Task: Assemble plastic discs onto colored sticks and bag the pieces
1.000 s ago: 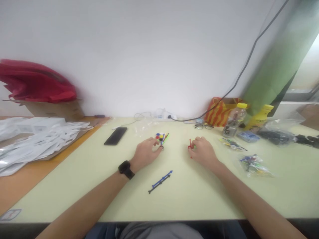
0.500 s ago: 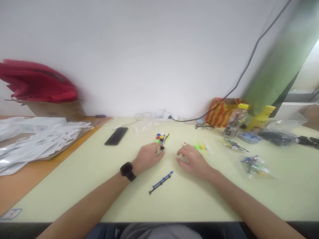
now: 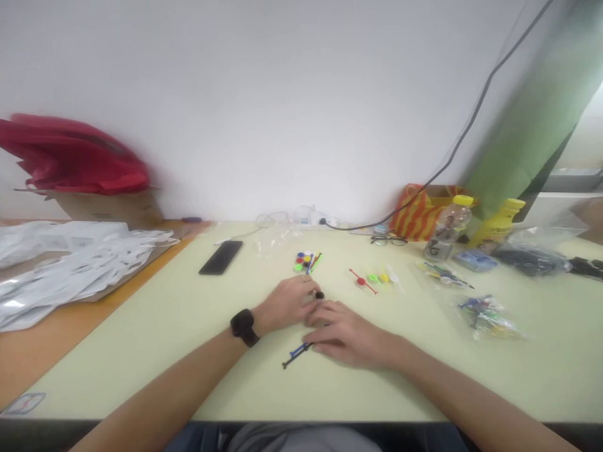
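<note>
My left hand (image 3: 287,306), with a black watch on its wrist, pinches a small black round plastic piece (image 3: 320,295) at its fingertips. Close beside it, my right hand (image 3: 346,336) reaches over a blue arrow-shaped stick (image 3: 296,350) and a black arrow-shaped stick (image 3: 293,360). Its fingers are extended and somewhat apart, and they cover the upper ends of both sticks; whether they touch them is hidden. Beyond my left hand lie several coloured round pieces (image 3: 299,267) and thin coloured sticks (image 3: 316,261). A red stick with a round middle (image 3: 360,282) lies farther right.
Green and yellow round pieces (image 3: 384,277) lie near the red stick. Clear bags of parts (image 3: 487,317), bottles (image 3: 451,226), a striped bag (image 3: 409,210) and glasses (image 3: 389,240) stand or lie at right. A phone (image 3: 221,257) and white bags (image 3: 89,270) are at left.
My right hand has moved left and toward me, onto the blue and black sticks, uncovering the red stick. My left hand has come slightly right and nearer with the black piece.
</note>
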`<state>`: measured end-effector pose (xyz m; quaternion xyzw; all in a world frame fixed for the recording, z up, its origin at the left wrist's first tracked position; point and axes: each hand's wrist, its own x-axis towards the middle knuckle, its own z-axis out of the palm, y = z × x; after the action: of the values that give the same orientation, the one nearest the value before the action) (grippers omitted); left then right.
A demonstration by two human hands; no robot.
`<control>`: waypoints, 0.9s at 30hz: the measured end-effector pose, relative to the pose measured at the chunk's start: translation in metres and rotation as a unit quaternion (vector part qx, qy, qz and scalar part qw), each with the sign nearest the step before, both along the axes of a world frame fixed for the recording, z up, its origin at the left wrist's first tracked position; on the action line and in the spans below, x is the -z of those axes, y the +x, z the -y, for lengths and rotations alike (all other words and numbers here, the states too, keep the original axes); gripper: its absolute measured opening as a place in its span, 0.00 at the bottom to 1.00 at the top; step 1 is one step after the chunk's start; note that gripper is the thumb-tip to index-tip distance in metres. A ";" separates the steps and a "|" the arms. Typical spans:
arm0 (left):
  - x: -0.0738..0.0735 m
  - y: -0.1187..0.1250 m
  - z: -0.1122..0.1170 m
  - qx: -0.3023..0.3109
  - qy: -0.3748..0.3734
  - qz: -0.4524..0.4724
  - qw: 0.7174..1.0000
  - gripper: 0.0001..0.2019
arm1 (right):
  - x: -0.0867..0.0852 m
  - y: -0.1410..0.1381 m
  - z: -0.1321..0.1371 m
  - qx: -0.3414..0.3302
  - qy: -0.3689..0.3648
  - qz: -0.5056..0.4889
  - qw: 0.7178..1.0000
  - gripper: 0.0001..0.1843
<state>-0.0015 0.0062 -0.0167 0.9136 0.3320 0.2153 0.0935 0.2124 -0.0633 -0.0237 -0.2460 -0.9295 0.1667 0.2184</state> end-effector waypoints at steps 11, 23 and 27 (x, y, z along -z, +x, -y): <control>0.004 0.007 0.008 0.070 -0.102 0.068 0.990 0.10 | 0.001 0.001 0.000 -0.001 -0.063 -0.052 0.997 0.07; 0.012 0.015 0.006 0.067 -0.252 0.213 0.941 0.14 | -0.002 -0.009 0.008 -0.014 -0.150 -0.141 0.978 0.04; 0.021 0.018 -0.001 0.073 -0.287 0.255 0.921 0.14 | -0.010 -0.003 0.006 0.005 -0.304 -0.205 0.930 0.12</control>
<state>0.0168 0.0073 -0.0381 0.7837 0.2771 0.3289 0.4482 0.2095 -0.0688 -0.0135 -0.2659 -0.7680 0.4872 0.3195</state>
